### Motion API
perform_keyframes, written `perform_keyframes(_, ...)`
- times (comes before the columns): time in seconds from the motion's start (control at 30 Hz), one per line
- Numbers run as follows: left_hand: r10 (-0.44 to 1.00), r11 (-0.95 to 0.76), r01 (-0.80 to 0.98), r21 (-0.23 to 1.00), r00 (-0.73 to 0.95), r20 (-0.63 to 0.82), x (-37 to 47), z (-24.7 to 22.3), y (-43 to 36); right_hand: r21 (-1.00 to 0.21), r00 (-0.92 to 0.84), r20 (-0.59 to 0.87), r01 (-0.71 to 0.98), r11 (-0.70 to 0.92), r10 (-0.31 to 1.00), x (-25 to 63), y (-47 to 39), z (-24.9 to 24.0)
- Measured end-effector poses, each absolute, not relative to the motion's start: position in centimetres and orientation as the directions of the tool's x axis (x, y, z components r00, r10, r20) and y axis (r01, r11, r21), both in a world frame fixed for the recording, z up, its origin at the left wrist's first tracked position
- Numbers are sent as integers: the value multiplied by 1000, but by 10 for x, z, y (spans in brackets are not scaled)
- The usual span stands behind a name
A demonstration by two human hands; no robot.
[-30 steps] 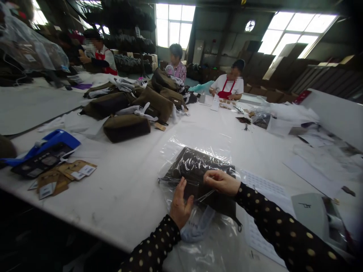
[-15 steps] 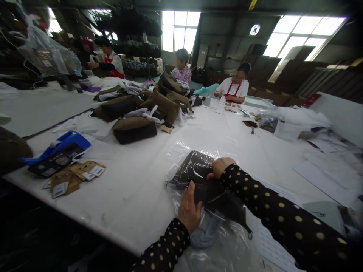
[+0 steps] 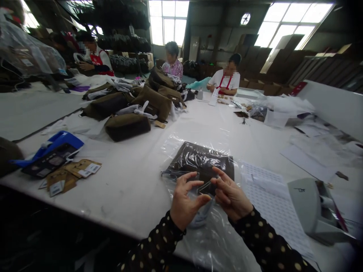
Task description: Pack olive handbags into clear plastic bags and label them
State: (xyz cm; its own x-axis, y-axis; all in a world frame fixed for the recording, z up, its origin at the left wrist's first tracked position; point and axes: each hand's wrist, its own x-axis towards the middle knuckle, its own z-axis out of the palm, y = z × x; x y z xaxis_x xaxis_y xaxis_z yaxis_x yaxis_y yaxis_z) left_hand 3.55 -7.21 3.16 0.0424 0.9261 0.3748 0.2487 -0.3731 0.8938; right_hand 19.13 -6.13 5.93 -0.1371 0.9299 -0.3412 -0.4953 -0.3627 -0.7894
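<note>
A dark brown handbag (image 3: pixel 195 156) lies flat inside a clear plastic bag (image 3: pixel 210 241) on the table in front of me. Its pale wrapped strap bulges under the film below my hands. My left hand (image 3: pixel 188 200) is over the lower left of the handbag, thumb and fingers spread apart in a C shape, holding nothing that I can see. To its right, my right hand (image 3: pixel 231 194) has its fingers bent toward the thumb, pinching what looks like the film of the plastic bag. The contact point is small and partly hidden.
A tape dispenser (image 3: pixel 306 207) and a printed label sheet (image 3: pixel 263 200) lie right. Brown handbags (image 3: pixel 127 126) are piled ahead. Left are a blue tool (image 3: pixel 62 143) and cardboard tags (image 3: pixel 68 177). Several co-workers, one in a red apron (image 3: pixel 227 85), sit across the table (image 3: pixel 121 196).
My right hand has come off the handbag's upper part and moved down toward me, beside the left. My left hand has lifted from lying flat, its fingers now curved apart. The view has shifted slightly.
</note>
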Motion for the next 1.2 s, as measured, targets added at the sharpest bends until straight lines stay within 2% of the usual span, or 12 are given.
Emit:
perform_keyframes(0.13,910,-402,337,851,44,412,42,34,-76,-825,-97,-297,-474,-307,950,191,-70,56)
perform_keyframes(0.2,852,-496,421,760,65,520,40,33,-74,-817,-127,-295,-481,-318,947,197,-76,51)
perform_keyframes(0.3,586,-751,523,402,248,772,35,33,-66,-837,-297,-334,-343,-426,895,213,-89,43)
perform_keyframes(0.4,227,-907,421,5,480,848,35,36,-59,-924,-381,-352,-5,-383,855,235,-106,41)
perform_keyframes(0.53,-53,-946,238,-219,554,831,47,37,-55,-930,-390,-311,314,-192,867,257,-123,45)
perform_keyframes(0.6,-136,-945,179,-275,550,824,53,39,-53,-935,-440,-302,308,-174,846,263,-128,43)
perform_keyframes(0.77,-327,-917,-1,-400,576,749,64,55,-44,-946,-473,-310,71,-316,825,261,-133,27)
perform_keyframes(0.87,-284,-939,-64,-338,699,656,65,69,-40,-983,-461,-185,67,-173,868,258,-135,21)
perform_keyframes(1.0,78,-989,144,-36,711,699,54,76,-50,-996,-389,-92,49,-79,917,278,-145,14)
perform_keyframes(1.07,242,-969,203,144,630,738,43,65,-70,-991,-231,70,91,94,970,303,-154,4)
perform_keyframes(1.13,382,-923,239,301,654,653,33,39,-98,-900,-106,280,316,299,954,331,-162,-13)
perform_keyframes(1.2,405,-905,277,321,790,460,26,3,-129,-630,-200,461,612,478,864,356,-166,-33)
